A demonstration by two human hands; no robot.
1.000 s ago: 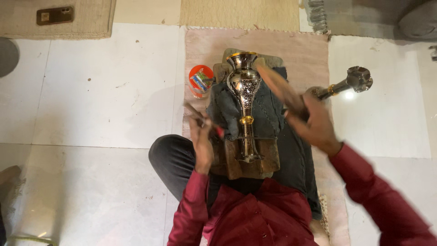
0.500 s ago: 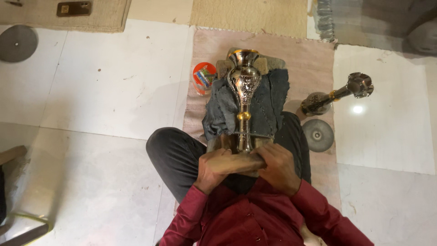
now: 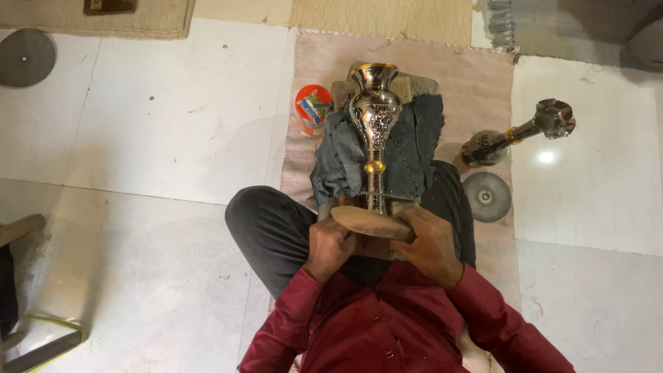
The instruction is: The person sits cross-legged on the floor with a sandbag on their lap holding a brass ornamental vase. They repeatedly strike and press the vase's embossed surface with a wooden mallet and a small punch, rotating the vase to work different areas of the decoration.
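Left hand (image 3: 331, 247) & right hand (image 3: 431, 245) wrap the round base (image 3: 371, 222) of the metal vase (image 3: 375, 117), so the base's near rim is covered and the fingertips tuck under, out of sight. Dark cloth (image 3: 414, 148) hides whatever props the vase; only a stone-like corner (image 3: 418, 84) pokes out. Print on the orange tin (image 3: 312, 107) too small to make out. Grey disc (image 3: 26, 56) cut by left edge, dark box (image 3: 110, 6) by top edge. Bottom-left objs (image 3: 34, 345) cropped, can't tell what they are.
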